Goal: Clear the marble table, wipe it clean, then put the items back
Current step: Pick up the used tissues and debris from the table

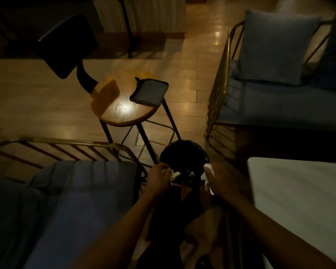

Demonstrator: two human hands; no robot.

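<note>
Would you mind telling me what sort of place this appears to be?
Probably a dim café or lounge seating area: brass-framed sofas with blue cushions, a round wooden chair holding a grey cloth, and a pale marble table on wooden flooring.

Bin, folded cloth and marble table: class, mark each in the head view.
Bin (182,152), head view: far rim.
Folded cloth (148,93), head view: middle of its top.
Marble table (299,191), head view: bare top.
</note>
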